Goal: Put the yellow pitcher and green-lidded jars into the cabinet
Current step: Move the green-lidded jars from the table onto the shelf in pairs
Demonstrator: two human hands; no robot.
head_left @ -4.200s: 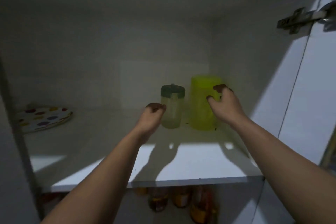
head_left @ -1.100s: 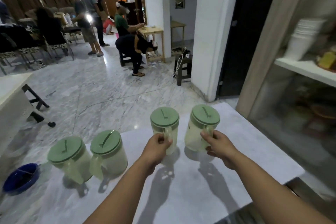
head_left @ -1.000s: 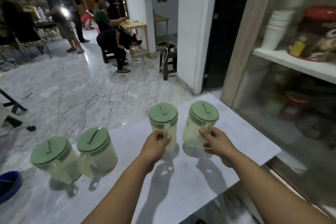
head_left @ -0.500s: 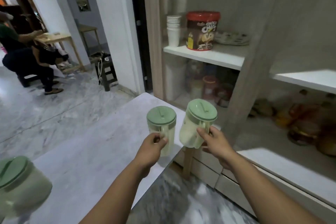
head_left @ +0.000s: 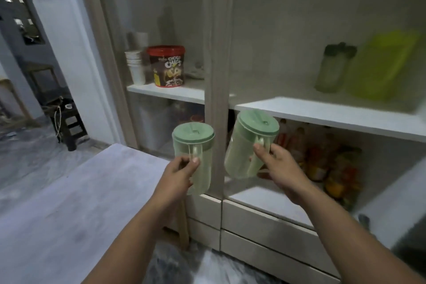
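- Head view: your left hand [head_left: 178, 174] has its fingers closed round the handle of one green-lidded jar [head_left: 196, 152], held upright above the desk [head_left: 69, 203] edge.
- Your right hand [head_left: 280, 168] grips a second green-lidded jar [head_left: 246, 145], tilted left, before the cabinet [head_left: 216, 53].
- On the upper shelf [head_left: 322, 113] the yellow pitcher [head_left: 380, 64] stands beside a dark-lidded jar [head_left: 334, 67].

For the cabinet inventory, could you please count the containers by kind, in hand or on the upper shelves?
Green-lidded jars, held by the handle: 2, left, right
Dark-lidded jar: 1
Yellow pitcher: 1
Red-lidded cereal tub: 1
White cup stack: 1
Total: 6
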